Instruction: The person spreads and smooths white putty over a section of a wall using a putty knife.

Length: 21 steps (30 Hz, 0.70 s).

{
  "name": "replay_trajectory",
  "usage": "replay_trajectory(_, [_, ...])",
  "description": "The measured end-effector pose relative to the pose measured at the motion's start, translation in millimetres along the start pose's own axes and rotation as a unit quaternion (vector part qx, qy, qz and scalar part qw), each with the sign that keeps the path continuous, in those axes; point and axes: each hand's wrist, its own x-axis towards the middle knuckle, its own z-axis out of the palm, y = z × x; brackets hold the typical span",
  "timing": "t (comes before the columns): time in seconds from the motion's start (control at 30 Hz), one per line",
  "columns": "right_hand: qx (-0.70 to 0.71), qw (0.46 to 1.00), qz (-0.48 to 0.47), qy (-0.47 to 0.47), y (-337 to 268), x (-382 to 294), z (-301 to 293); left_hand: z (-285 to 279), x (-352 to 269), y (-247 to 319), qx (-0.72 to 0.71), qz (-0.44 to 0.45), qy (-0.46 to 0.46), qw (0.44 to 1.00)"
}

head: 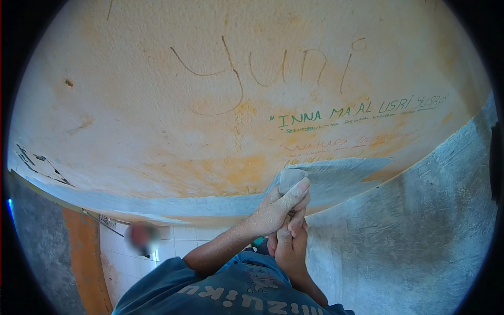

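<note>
Both my hands are on one scraper (292,180), its broad dusty blade against the painted wall (204,149). My left hand (281,210) is closed around its upper part, with the thumb laid along the blade. Just below, my right hand (291,246) grips the lower end, and its fingers hide most of the handle. White dust coats the left hand and forearm. Around the blade lies a bare blue-grey patch (346,173), bordered by worn cream and orange paint. A similar stripped strip (189,205) runs off to the left.
Handwriting in several colours (362,112) marks the wall above the blade. A rough grey wall (393,236) adjoins on the right. Lower left are white tiles (183,240), an orange band (84,256) and a blurred person (141,238). Dark chipped marks (43,163) show at far left.
</note>
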Motion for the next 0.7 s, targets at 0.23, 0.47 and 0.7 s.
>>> replay_trajectory(0.23, [-0.026, 1.000, -0.014, 0.011, 0, 3, -3, -3, -1, -4, 0.006, 0.011, -0.008, 1.000])
replay_trajectory(0.47, [0.009, 1.000, 0.003, -0.001, -6, 3, 0, -1, 1, 3, 0.007, -0.004, 0.009, 1.000])
replay_trajectory(0.7, [-0.004, 0.999, 0.031, -0.003, -3, -4, -3, -3, -2, -8, 0.003, -0.005, 0.014, 1.000])
